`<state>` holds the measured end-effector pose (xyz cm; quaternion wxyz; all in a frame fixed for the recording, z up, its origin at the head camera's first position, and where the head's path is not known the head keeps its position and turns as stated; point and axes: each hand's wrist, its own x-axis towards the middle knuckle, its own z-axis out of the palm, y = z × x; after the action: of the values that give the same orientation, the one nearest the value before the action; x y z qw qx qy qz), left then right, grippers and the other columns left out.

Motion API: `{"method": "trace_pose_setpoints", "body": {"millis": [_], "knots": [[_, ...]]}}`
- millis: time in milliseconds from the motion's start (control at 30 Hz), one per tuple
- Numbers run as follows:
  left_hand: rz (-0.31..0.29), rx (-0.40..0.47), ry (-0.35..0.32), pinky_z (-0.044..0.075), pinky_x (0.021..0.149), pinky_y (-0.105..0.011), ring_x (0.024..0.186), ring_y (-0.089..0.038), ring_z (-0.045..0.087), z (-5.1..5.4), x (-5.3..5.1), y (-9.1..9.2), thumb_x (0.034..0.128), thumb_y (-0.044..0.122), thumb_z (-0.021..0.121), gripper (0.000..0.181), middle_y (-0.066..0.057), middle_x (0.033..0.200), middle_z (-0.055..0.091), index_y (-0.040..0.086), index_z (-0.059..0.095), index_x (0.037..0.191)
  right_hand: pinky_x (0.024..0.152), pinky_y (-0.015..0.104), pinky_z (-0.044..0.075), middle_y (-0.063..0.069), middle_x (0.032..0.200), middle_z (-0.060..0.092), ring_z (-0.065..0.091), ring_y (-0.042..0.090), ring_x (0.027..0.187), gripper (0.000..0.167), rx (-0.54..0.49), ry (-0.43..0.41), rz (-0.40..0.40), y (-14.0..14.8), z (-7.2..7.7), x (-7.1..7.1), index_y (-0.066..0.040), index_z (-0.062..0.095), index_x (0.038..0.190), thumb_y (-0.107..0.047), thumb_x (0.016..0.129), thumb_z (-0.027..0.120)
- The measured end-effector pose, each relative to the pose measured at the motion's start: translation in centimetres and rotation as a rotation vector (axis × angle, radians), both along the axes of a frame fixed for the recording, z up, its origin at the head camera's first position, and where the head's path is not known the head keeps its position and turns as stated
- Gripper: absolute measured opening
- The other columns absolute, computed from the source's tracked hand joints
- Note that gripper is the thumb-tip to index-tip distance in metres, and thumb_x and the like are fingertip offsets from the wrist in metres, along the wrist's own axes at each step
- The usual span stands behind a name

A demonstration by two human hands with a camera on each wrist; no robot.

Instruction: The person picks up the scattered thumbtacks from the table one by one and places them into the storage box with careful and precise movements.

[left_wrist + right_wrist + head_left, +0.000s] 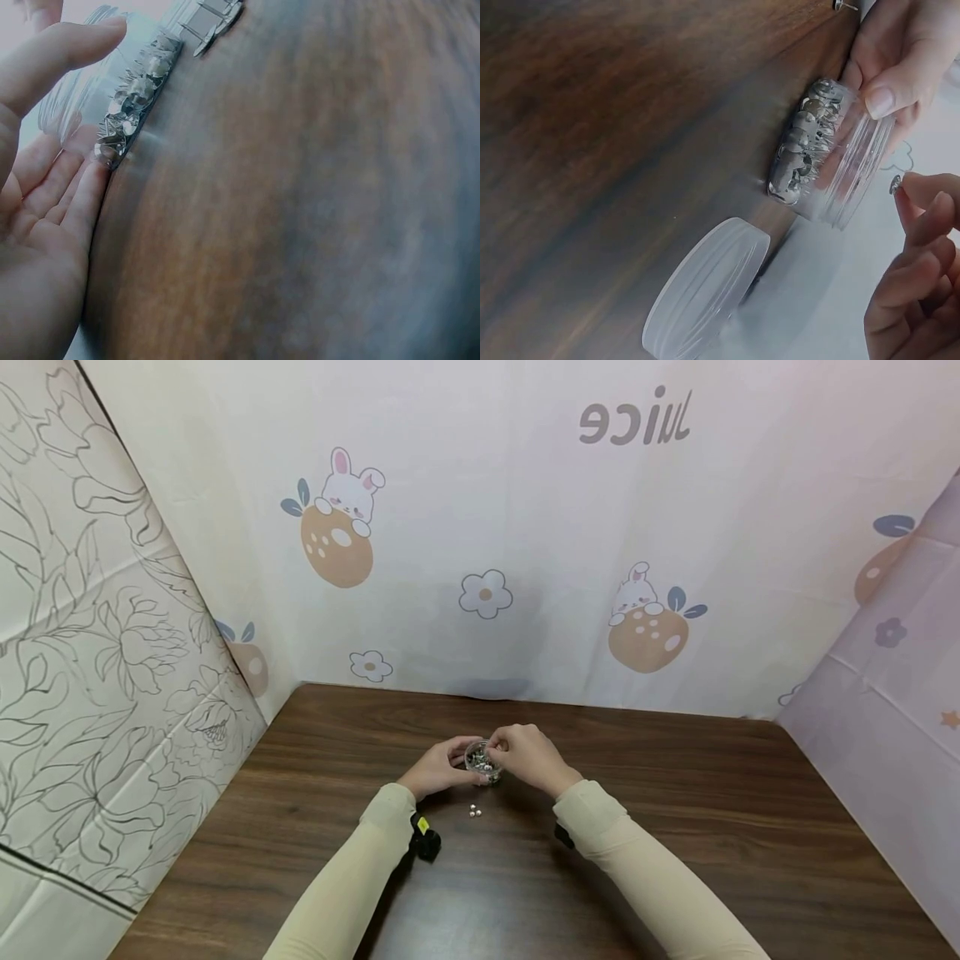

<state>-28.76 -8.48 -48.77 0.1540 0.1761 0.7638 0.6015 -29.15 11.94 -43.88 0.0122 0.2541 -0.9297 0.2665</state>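
Note:
A clear plastic jar (483, 768) without its lid stands on the table, its lower part full of silver thumbtacks (804, 142). My left hand (438, 769) holds the jar from the left, thumb on one side and fingers on the other. Just over the jar's mouth is my right hand (532, 758), and in the right wrist view its thumb and forefinger pinch a single thumbtack (895, 184). Three loose thumbtacks (475, 811) lie in front of the jar; in the left wrist view loose tacks (210, 31) sit with their points up.
Next to the jar a round translucent lid (705, 292) lies on the brown wooden table (675, 793); the right hand hides it in the head view. Patterned cloth (480, 527) hangs behind the table and at its sides.

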Motion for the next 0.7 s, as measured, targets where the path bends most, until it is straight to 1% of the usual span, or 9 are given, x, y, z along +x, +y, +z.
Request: {"method": "trace_pose_setpoints", "body": {"millis": [67,133,233,400,500,633,700], "knots": [[-0.001,0.006,0.0,0.042,0.108,-0.048,0.135,-0.033,0.047,0.5,0.3,0.0,0.0869,0.01,0.08,0.068,-0.013,0.145,0.051,0.009,0.049,0.148,0.051,0.027,0.046,-0.006,0.074,0.064,0.051,0.008,0.053,0.01,-0.001,0.008,-0.005,-0.1,-0.1,-0.3,-0.009,0.077,0.094,-0.016,0.096,0.07],[-0.001,0.012,0.004,0.044,0.107,-0.047,0.134,-0.033,0.048,0.7,0.4,-0.1,0.0869,0.01,0.08,0.067,-0.013,0.144,0.052,0.009,0.05,0.147,0.052,0.027,0.047,-0.007,0.076,0.065,0.053,0.008,0.055,0.01,0.009,0.008,-0.01,-0.3,-0.2,-0.5,-0.011,0.077,0.094,-0.017,0.096,0.07],[-0.003,0.021,0.013,0.044,0.107,-0.046,0.133,-0.032,0.049,0.6,0.4,-0.1,0.0869,0.01,0.08,0.066,-0.012,0.144,0.052,0.009,0.051,0.146,0.053,0.028,0.048,-0.006,0.077,0.066,0.053,0.008,0.055,0.01,0.032,-0.003,-0.024,-0.5,-0.3,-0.9,-0.013,0.077,0.093,-0.02,0.096,0.07],[-0.012,0.03,0.021,0.04,0.11,-0.048,0.134,-0.032,0.048,0.3,0.2,-0.1,0.0866,0.01,0.081,0.067,-0.012,0.145,0.051,0.008,0.05,0.146,0.056,0.028,0.051,-0.004,0.085,0.069,0.057,0.007,0.061,0.012,0.054,-0.021,-0.036,-0.7,-0.5,-1.3,-0.013,0.077,0.097,-0.023,0.097,0.07],[-0.014,0.018,0.026,0.04,0.111,-0.048,0.135,-0.03,0.047,-0.8,-0.6,-0.1,0.0863,0.013,0.082,0.068,-0.01,0.146,0.05,0.011,0.05,0.146,0.057,0.028,0.051,-0.003,0.087,0.069,0.058,0.007,0.063,0.014,0.055,-0.032,-0.038,-0.7,-0.5,-1.4,-0.012,0.076,0.101,-0.024,0.097,0.07],[-0.009,-0.016,0.036,0.041,0.111,-0.043,0.134,-0.024,0.048,-2.1,-1.5,-0.2,0.0855,0.018,0.083,0.07,-0.005,0.146,0.051,0.015,0.05,0.147,0.055,0.028,0.049,-0.004,0.084,0.068,0.056,0.009,0.059,0.014,0.052,-0.047,-0.035,-0.8,-0.3,-0.9,-0.012,0.075,0.102,-0.024,0.097,0.069],[-0.012,-0.024,0.044,0.041,0.11,-0.041,0.134,-0.023,0.049,-2.2,-1.5,-0.3,0.0854,0.02,0.083,0.07,-0.004,0.146,0.052,0.014,0.05,0.147,0.054,0.027,0.048,-0.005,0.081,0.067,0.055,0.008,0.057,0.013,0.054,-0.053,-0.029,-0.9,-0.2,-0.5,-0.013,0.075,0.102,-0.024,0.097,0.069]]}}
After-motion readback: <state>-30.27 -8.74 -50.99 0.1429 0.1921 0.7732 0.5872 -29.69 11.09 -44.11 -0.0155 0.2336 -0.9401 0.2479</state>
